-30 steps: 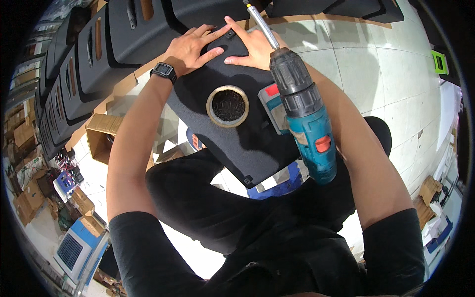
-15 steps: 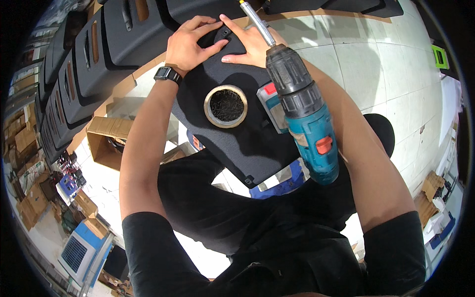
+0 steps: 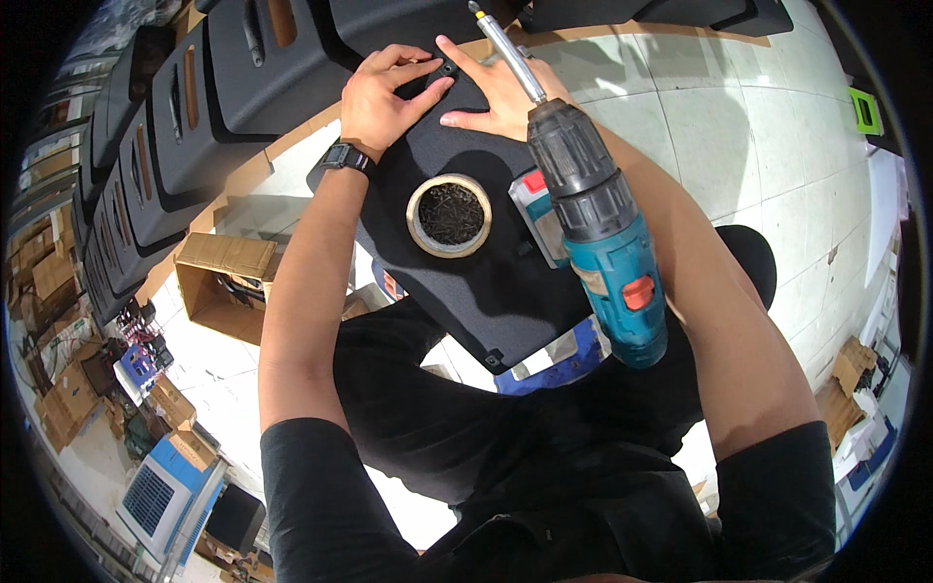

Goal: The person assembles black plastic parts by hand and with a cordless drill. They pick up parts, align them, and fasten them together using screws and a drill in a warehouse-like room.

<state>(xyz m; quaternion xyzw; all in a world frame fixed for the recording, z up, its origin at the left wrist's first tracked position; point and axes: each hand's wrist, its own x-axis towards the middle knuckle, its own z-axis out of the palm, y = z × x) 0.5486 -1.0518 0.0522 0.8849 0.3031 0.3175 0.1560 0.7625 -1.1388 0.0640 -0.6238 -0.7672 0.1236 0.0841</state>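
A black felt-like box or panel [image 3: 466, 311] lies over my lap, a small black fitting [image 3: 448, 69] at its far corner. The thumb and index finger of my left hand [image 3: 381, 102] pinch around that fitting. My right hand [image 3: 505, 97] rests beside it, thumb and index finger spread wide and holding nothing; its other fingers are partly hidden behind the drill bit. On the box stands a teal and black cordless drill [image 3: 612, 262] on its battery, bit pointing away and hiding part of my right forearm. Left of it, a pale ring [image 3: 412, 229] holds several dark screws [image 3: 452, 214].
Large black cabinets [image 3: 253, 78] with handles and slots line the far left. An open cardboard box [image 3: 219, 255] sits on the floor by my left arm. A blue item [image 3: 573, 369] shows under the near edge. White tiles [image 3: 700, 126] spread to the right.
My left hand and forearm have shifted slightly to the right, its fingers now closer around the corner fitting. The box, ring and drill appear slightly shifted in view.
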